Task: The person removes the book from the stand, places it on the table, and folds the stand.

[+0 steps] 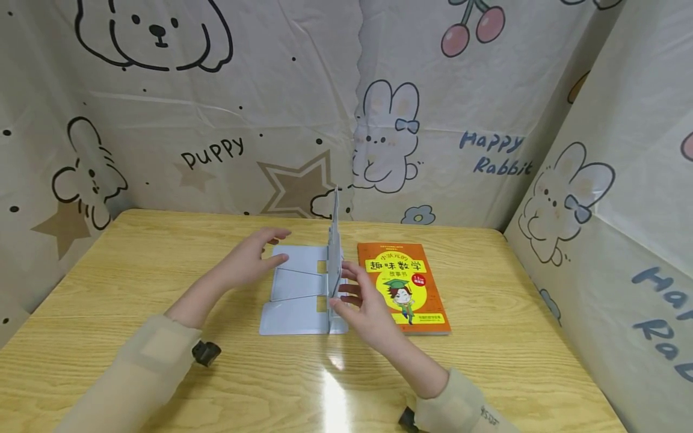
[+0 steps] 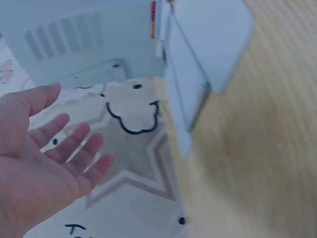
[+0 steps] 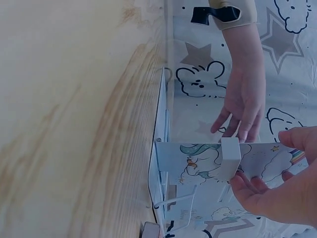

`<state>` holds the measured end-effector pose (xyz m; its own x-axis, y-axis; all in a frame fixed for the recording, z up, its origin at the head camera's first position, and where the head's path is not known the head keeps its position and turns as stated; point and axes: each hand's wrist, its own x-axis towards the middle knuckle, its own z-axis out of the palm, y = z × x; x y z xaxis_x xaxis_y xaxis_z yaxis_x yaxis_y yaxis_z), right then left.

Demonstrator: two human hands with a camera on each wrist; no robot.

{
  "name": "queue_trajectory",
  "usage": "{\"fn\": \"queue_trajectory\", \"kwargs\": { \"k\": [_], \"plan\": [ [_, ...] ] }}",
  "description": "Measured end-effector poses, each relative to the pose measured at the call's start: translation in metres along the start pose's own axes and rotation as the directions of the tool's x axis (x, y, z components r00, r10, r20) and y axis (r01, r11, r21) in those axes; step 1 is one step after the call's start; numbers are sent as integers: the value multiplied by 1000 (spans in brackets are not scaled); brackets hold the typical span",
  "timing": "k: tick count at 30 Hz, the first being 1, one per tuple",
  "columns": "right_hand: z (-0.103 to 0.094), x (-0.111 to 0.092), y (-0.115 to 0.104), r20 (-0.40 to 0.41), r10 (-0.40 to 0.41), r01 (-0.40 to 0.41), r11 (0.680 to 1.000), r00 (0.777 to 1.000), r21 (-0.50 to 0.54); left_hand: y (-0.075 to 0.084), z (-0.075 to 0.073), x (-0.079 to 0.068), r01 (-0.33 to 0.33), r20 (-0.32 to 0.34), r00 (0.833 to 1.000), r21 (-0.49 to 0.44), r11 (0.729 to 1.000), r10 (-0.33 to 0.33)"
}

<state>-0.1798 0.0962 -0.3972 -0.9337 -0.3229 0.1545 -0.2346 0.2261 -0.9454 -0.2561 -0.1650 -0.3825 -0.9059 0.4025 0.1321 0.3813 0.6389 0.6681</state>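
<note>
A pale blue book stand lies with its flat base panels on the table. Its thin back panel stands upright, nearly edge-on in the head view. My right hand grips this panel by its near edge, thumb at the edge and fingers along the right face. That face carries a unicorn print and a small white block in the right wrist view. To the left, my left hand hovers by the base panels, fingers spread and relaxed, holding nothing. Slots and a riveted strip mark the panel's other face.
An orange and yellow book lies flat just right of the stand, partly behind my right hand. Printed cloth hangs around the wooden table at the back and sides. Each sleeve carries a black wrist device.
</note>
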Motion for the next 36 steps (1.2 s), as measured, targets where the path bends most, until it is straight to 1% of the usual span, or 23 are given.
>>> {"fn": "queue_trajectory", "kwargs": {
  "k": [3, 9, 15, 20, 23, 26, 30, 36],
  "plan": [
    [1, 1, -1, 3, -4, 4, 1000, 1000, -19, 8, -4, 0, 13, -29, 1000, -7, 1000, -13],
    [5, 3, -5, 11, -14, 15, 997, 1000, -70, 21, -8, 0, 15, -79, 997, -10, 1000, -15],
    [10, 6, -7, 17, -38, 40, 990, 999, -139, 39, -12, 0, 13, -112, 993, -85, 996, -23],
    [14, 7, -10, 23, -68, 71, 977, 997, -203, 56, -14, 0, 11, -113, 993, -145, 989, -27],
    [17, 8, -12, 26, -85, 89, 966, 996, -243, 62, -14, 1, 20, -104, 994, -176, 984, -39],
    [20, 8, -13, 28, -96, 100, 957, 995, -272, 66, -14, 1, 28, -100, 994, -193, 981, -48],
    [24, 10, -15, 38, -101, 107, 948, 994, -299, 67, -14, 2, 37, -97, 994, -211, 977, -58],
    [31, 11, -19, 60, -78, 95, 928, 995, -360, 62, -14, 2, 77, -90, 991, -233, 969, -100]
  ]
}}
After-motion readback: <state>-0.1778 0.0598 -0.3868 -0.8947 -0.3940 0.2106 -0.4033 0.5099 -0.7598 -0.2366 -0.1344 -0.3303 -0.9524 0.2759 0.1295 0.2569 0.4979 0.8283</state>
